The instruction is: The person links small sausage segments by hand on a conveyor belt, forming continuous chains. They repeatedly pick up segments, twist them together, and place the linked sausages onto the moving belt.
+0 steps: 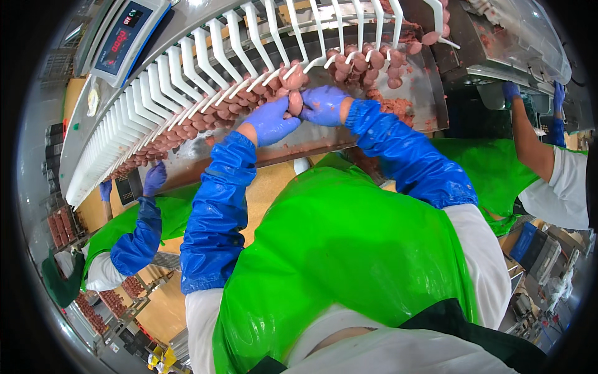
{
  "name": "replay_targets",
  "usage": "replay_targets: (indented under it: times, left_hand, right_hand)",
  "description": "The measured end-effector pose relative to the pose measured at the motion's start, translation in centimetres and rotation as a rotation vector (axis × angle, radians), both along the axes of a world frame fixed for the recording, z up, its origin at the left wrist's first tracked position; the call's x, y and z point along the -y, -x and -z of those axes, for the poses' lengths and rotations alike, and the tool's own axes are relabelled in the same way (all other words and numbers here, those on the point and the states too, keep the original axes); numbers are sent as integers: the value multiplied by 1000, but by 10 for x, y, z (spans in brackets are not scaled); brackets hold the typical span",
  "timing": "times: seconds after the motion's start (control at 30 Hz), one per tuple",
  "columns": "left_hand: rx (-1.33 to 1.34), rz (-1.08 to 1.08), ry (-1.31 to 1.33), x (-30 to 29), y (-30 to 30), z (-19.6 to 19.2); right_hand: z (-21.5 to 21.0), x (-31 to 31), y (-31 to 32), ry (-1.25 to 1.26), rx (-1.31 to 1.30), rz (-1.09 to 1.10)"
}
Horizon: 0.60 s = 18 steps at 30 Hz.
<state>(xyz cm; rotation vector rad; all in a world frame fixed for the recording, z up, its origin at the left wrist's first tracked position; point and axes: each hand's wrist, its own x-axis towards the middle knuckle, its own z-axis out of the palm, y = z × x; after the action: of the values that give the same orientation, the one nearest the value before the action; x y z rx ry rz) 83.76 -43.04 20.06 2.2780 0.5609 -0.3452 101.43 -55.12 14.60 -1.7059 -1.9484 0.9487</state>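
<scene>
A string of short pink sausage links (296, 103) hangs from a white hook in front of me. My left hand (271, 122), in a purple glove, is closed on one link at the string's lower end. From the other side my right hand (324, 105), gloved the same way, has its fingers closed on that link too. The fingertips are partly hidden behind the sausage. More linked sausages (366, 65) hang on the hooks to the right, and a long row (187, 129) hangs away to the left.
White angled hooks (180, 71) line a curved rail above a metal trough (430, 81). Loose ground meat (396, 110) lies in it at right. A digital scale (128, 40) stands upper left. Co-workers in green aprons work at left (137, 243) and right (483, 181), beside a machine (498, 47).
</scene>
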Motion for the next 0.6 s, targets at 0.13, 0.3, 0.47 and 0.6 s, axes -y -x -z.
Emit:
replay_targets:
  times: [0.13,0.3,0.47,0.6]
  left_hand:
    - [-94,86,74,9,9,-17]
    - [-280,216,-91,37,26,-1]
    - [-114,81,-57,32,32,-1]
    - [-77,30,-25,37,24,-3]
  right_hand:
    - [12,21,4,258,-422,-120]
    - [37,14,49,363,-1731,42]
    - [80,7,25,323,-1702,53]
    - [142,-5,3,-334,-550,-1]
